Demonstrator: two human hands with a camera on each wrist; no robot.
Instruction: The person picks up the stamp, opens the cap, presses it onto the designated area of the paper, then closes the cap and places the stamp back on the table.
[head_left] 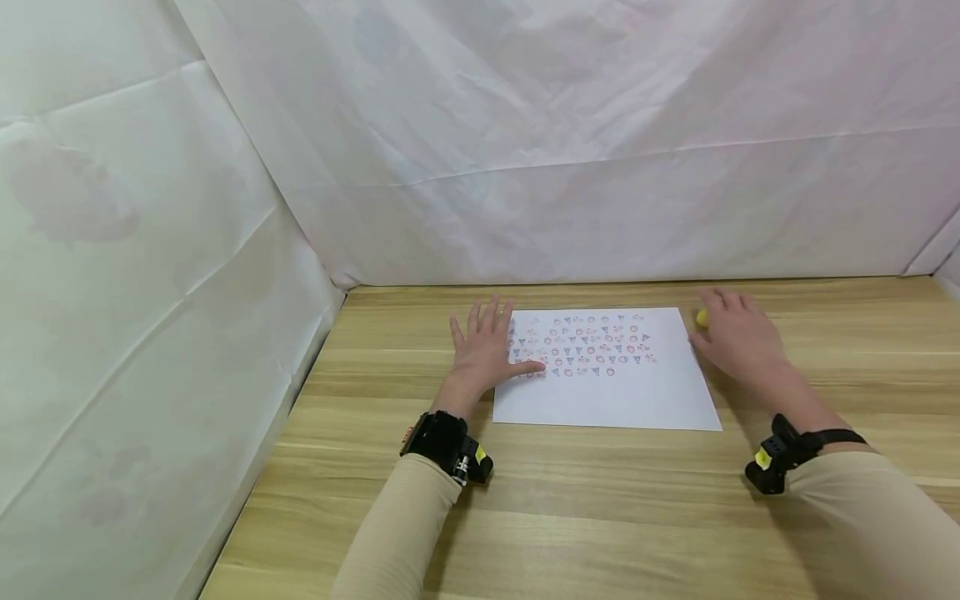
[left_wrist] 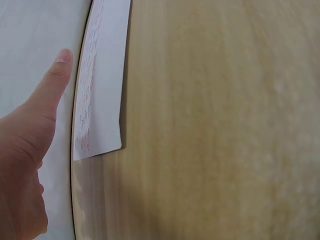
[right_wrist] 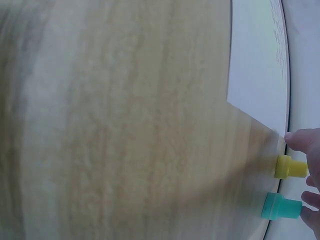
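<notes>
A white sheet of paper (head_left: pixel 607 375) printed with rows of small red and blue stamp marks lies on the wooden table (head_left: pixel 600 500). My left hand (head_left: pixel 483 346) lies flat with straight fingers on the sheet's left edge, thumb on the print. My right hand (head_left: pixel 735 333) hovers with relaxed fingers just right of the sheet's far right corner, over a small yellow stamp (head_left: pixel 702 317). In the right wrist view the yellow stamp (right_wrist: pixel 290 167) and a teal stamp (right_wrist: pixel 280 206) stand on the table by my fingertips (right_wrist: pixel 300 142). The left wrist view shows my thumb (left_wrist: pixel 50 87) beside the paper (left_wrist: pixel 100 80).
White cloth walls (head_left: pixel 525 142) close the table at the back and on the left (head_left: pixel 112 292). The table's left edge runs along the cloth. Black wrist cameras sit on both forearms (head_left: pixel 447 446).
</notes>
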